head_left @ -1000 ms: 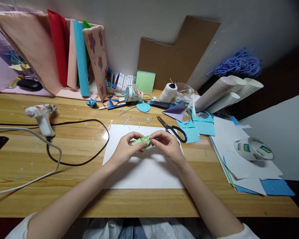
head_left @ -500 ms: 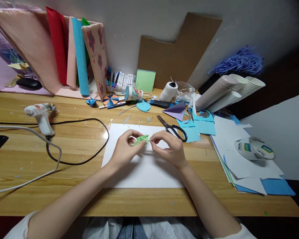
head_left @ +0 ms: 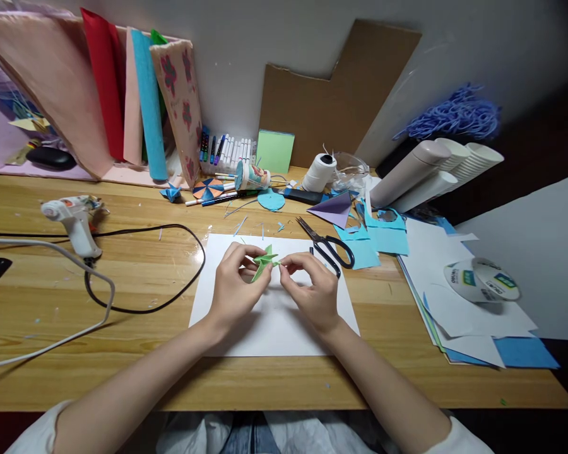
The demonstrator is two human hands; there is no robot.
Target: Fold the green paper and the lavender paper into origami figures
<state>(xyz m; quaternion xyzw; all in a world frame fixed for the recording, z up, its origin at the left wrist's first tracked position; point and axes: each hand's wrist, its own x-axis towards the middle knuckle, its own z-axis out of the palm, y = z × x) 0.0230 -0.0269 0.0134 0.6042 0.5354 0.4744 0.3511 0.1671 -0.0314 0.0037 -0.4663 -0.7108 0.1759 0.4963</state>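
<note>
A small folded green paper piece (head_left: 264, 259) with pointed flaps is held above a white sheet of paper (head_left: 274, 334). My left hand (head_left: 239, 280) grips its left side between thumb and fingers. At its right tip, the thumb and forefinger of my right hand (head_left: 311, 287) pinch the narrow end. My fingers hide part of the folds. Black-handled scissors (head_left: 329, 244) lie just beyond my right hand, partly over the sheet's far edge.
A glue gun (head_left: 76, 221) with its black cable lies at left. Behind are markers (head_left: 231, 151), a thread spool (head_left: 319, 171), a purple folded paper (head_left: 332, 208) and cyan scraps (head_left: 385, 239). A tape roll (head_left: 483, 282) sits on stacked paper at right.
The green paper has turned and its flaps now spread out, pointing up and down. My right hand has shifted slightly left, still pinching the tip.
</note>
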